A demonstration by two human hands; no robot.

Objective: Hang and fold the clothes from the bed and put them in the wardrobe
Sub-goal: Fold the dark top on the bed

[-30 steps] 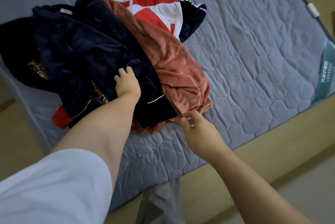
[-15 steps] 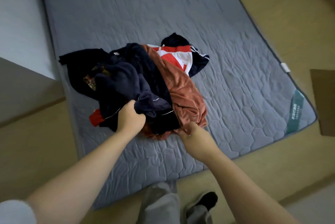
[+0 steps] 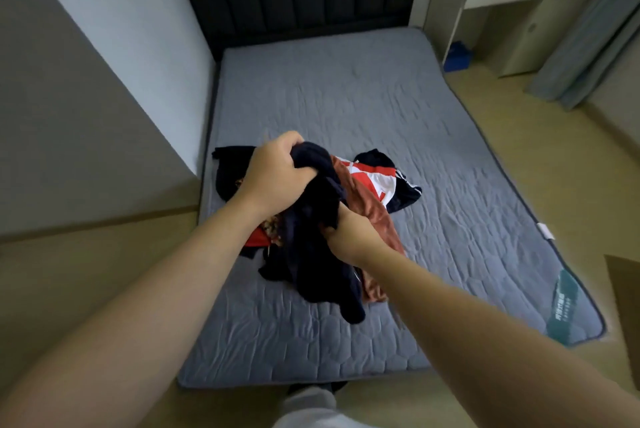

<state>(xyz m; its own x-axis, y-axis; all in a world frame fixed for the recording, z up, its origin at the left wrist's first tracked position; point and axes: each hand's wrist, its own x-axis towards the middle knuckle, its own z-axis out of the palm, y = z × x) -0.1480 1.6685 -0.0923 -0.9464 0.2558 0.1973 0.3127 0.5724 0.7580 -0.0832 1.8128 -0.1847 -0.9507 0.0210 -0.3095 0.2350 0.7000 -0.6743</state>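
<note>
Clothes (image 3: 367,185) heaped on near-left of bed (image 3: 381,98). Left hand (image 3: 277,171) and right hand (image 3: 349,237) both clench navy garment (image 3: 311,254), raised off pile. Nothing folded or hung yet.

Plush navy garment (image 3: 311,254), velvety rust cloth (image 3: 374,216), quilted matt mattress (image 3: 346,98)

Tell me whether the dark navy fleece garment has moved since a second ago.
Yes. Held in the left hand, the dark navy fleece garment has risen off the pile on the grey quilted mattress.
</note>
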